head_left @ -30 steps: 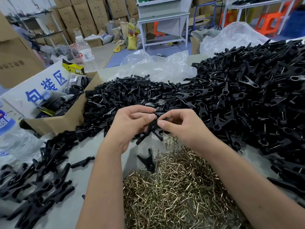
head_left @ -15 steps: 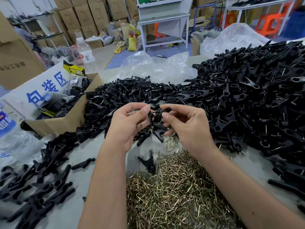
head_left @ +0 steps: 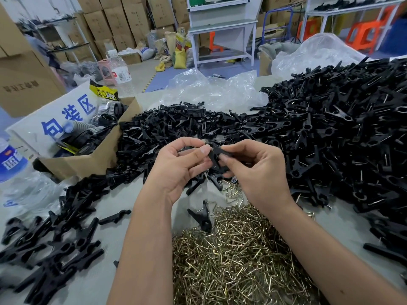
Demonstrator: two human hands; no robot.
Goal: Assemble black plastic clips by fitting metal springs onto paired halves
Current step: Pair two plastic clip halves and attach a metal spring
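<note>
Grey table [head_left: 114, 201] heaped with black clip halves [head_left: 330, 133] and brass springs [head_left: 237, 256]; cardboard boxes [head_left: 123, 20] behind; left hand [head_left: 176, 170] and right hand [head_left: 257, 170] pinch one clip [head_left: 214, 156] together.

Both hands, left [head_left: 176, 170] and right [head_left: 259, 172], pinch one black clip [head_left: 217, 156] between them above the table [head_left: 132, 199]. Springs [head_left: 237, 260] lie heaped at 6 o'clock. Clip halves [head_left: 187, 126] are piled at 12 o'clock and finished clips [head_left: 343, 133] at 2.
</note>
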